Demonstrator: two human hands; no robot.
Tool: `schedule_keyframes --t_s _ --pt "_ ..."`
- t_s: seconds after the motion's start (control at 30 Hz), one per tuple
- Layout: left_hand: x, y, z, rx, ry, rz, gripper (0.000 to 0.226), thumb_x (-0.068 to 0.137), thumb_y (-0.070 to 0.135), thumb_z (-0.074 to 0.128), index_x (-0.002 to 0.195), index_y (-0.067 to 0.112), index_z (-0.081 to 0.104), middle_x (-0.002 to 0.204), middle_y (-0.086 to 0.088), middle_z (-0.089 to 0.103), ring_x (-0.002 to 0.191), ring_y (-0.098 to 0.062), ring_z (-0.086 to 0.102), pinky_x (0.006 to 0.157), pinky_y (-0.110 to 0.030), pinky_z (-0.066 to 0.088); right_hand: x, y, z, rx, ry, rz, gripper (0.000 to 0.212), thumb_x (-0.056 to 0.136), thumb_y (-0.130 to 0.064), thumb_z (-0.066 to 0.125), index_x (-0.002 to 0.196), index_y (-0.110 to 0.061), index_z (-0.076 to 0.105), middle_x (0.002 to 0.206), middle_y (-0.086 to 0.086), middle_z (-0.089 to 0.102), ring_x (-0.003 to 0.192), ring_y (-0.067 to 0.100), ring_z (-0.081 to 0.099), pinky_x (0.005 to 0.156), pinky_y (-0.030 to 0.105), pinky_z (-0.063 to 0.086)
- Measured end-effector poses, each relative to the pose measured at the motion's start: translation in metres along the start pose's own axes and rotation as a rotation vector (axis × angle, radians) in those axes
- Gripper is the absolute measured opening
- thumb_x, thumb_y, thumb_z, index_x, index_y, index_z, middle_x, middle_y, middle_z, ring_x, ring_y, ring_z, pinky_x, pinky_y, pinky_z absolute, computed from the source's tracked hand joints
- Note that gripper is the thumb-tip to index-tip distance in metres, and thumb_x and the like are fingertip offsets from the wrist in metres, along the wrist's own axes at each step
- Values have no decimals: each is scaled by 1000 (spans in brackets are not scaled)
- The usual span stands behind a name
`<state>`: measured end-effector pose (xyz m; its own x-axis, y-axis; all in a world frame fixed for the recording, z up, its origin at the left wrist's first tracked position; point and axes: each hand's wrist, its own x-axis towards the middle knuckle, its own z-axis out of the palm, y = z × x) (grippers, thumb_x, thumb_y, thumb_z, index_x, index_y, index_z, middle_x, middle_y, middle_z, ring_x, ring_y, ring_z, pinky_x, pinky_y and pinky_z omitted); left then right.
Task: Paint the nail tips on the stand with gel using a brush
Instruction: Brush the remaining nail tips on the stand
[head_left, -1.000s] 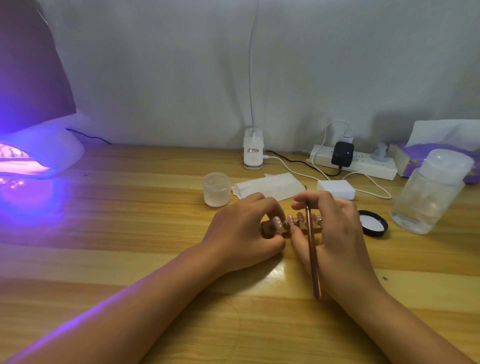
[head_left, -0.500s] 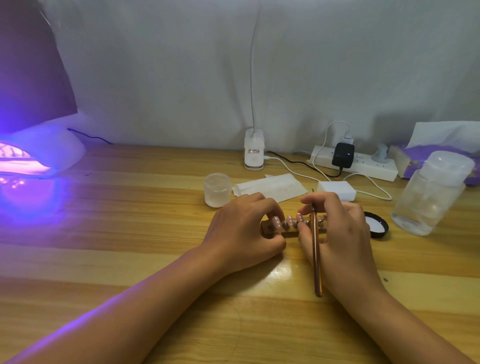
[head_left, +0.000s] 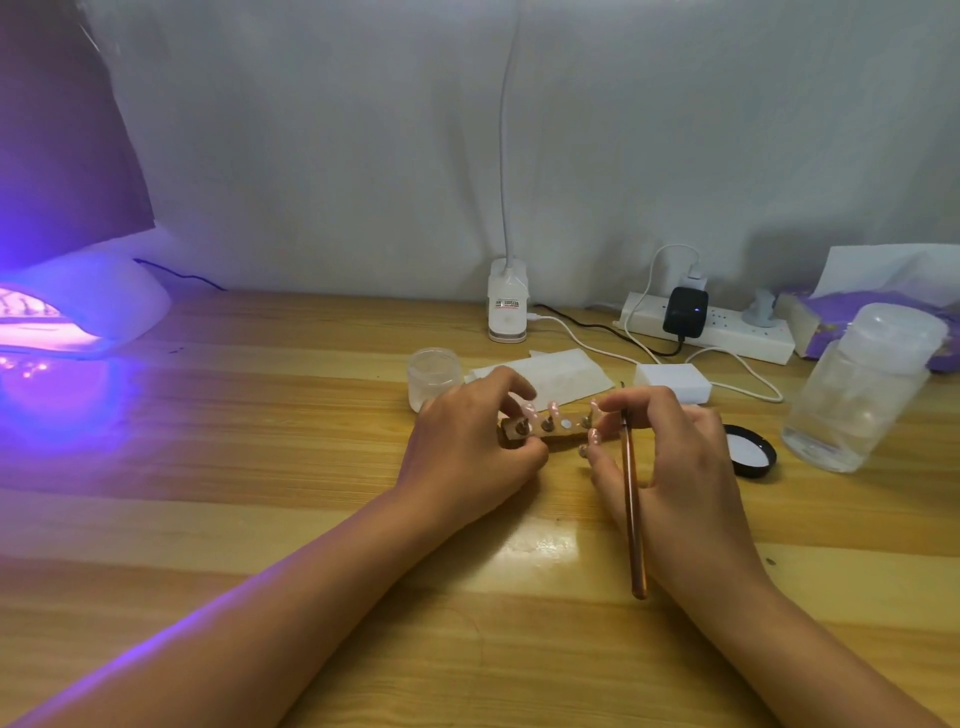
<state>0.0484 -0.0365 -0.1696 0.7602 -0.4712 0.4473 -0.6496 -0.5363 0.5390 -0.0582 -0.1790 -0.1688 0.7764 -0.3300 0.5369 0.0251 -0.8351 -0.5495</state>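
Wooden desk, plank top. Lying on it: lit purple nail lamp far left; lamp base, power strip at back; small jar, folded tissue, white block, stand, black lid, clear bottle right.

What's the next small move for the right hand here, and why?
Probably lift the loose nail tip clear of the stand so it can be painted. The right hand pinches it just off the stand, one socket shows bare, the brush lies tucked along that hand, and the left hand holds the stand.
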Motion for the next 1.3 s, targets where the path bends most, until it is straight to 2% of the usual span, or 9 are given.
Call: schedule_keyframes --t_s 0.1,0.23,0.33,0.5,0.8,0.9,1.03,1.17,1.3 --pt "3 -4 0 4 4 -66 39 86 34 69 121 32 53 97 21 58 96 -13 58 89 -41 50 1 -1 0 22 -24 5 36 84 -22 71 115 -27 54 102 -10 60 107 12 48 78 27 41" --pt "5 -7 3 68 33 -89 34 89 39 68 118 32 52 107 17 66 105 -12 58 88 -35 43 0 -4 -2 71 -102 7 33 87 -22 69 113 -30 50 99 -13 62 96 5 60 79 30 54" --pt "5 -7 4 66 23 -94 35 89 39 69 118 30 52 109 15 66 107 -11 58 88 -37 49 0 -5 -1 48 -141 19 32 88 -23 68 113 -31 49 99 -15 60 90 3 62 78 32 56" --pt "4 -4 3 37 62 -74 44 87 39 69 122 28 45 110 13 52 96 -7 52 73 -28 49 1 -4 -1 46 -186 50 32 90 -24 67 115 -32 48 98 -17 60 84 0 61 78 29 55" --pt "-8 12 -1 46 185 214 30 82 21 66 103 22 45 81 9 46 65 -8 45 49 -25 37 2 -6 -2 72 -226 84 38 87 -23 70 115 -32 47 98 -16 59 83 2 62 77 32 54" --pt "-4 8 -3 -4 308 143 37 80 17 71 108 15 48 93 6 49 73 -10 43 57 -27 42 2 -5 -2 67 -237 92 41 85 -21 71 116 -32 45 98 -16 57 84 2 62 79 34 54" --pt "9 -9 -10 -16 407 -110 59 76 20 76 125 21 44 122 3 41 111 -19 42 91 -30 33 4 -1 -2 56 -241 123 41 85 -24 71 111 -32 41 96 -14 56 85 4 61 79 36 54" --pt "16 -23 -11 -64 261 -429 76 74 33 76 134 26 29 138 1 40 126 -25 39 96 -34 27 3 2 -1 35 -216 101 37 86 -26 72 105 -31 40 85 -13 58 78 5 59 72 33 52" --pt "19 -30 -9 -102 142 -432 67 83 32 68 132 27 23 128 3 58 116 -29 56 95 -36 32 2 3 0 39 -219 92 36 86 -29 71 103 -32 41 81 -12 61 77 3 61 73 30 52"
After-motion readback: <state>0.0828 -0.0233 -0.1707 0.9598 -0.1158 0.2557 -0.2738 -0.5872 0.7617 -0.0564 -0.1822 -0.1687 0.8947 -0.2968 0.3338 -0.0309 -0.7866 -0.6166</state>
